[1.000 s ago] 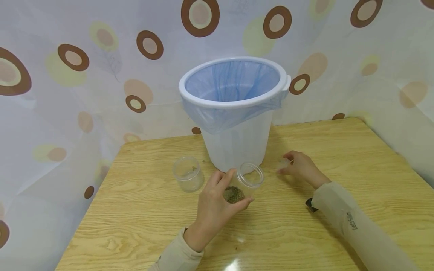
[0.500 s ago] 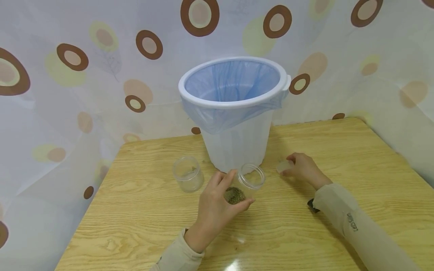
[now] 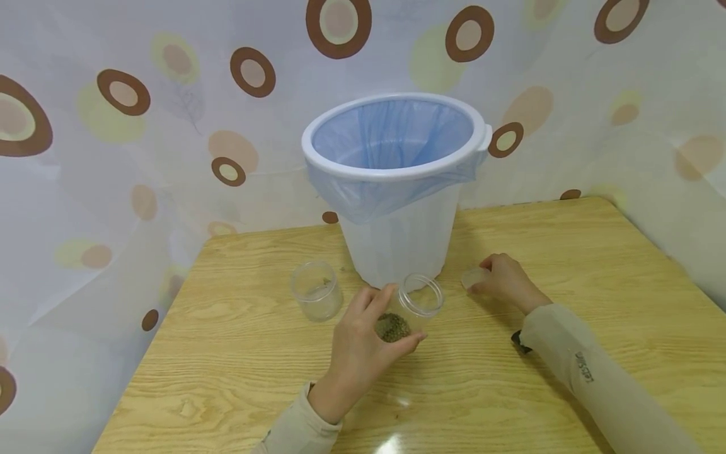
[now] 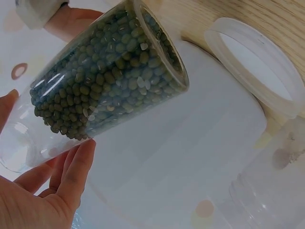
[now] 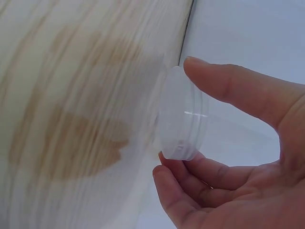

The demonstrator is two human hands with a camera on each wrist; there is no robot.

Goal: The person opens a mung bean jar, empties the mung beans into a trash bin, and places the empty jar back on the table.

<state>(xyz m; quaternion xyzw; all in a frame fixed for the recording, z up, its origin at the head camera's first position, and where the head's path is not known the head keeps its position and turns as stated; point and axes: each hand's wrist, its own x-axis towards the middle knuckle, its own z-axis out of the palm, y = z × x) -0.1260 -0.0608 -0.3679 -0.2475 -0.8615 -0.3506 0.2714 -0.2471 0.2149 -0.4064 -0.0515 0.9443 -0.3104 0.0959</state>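
Note:
My left hand (image 3: 357, 350) grips a clear, open-topped jar (image 3: 420, 296) by its side, thumb on one side and fingers on the other. Small green beans (image 4: 107, 71), which look like mung beans, partly fill this tilted jar. Farther right, my right hand (image 3: 507, 284) pinches a translucent plastic lid (image 5: 178, 114) between thumb and fingers, low over the wooden table (image 3: 238, 366). Whether the lid touches the tabletop is unclear. A second clear jar (image 3: 317, 293) stands to the left of my left hand, with a few dark specks inside.
A white bin (image 3: 399, 233) lined with a blue bag (image 3: 391, 135) stands at the back of the table, behind both hands. Patterned sheeting (image 3: 187, 151) encloses the back and sides. A translucent ring-shaped piece (image 4: 257, 67) shows in the left wrist view.
My right hand has shifted slightly and turned the lid, which shows more of its face than a second ago. The left hand and its jar have stayed nearly still.

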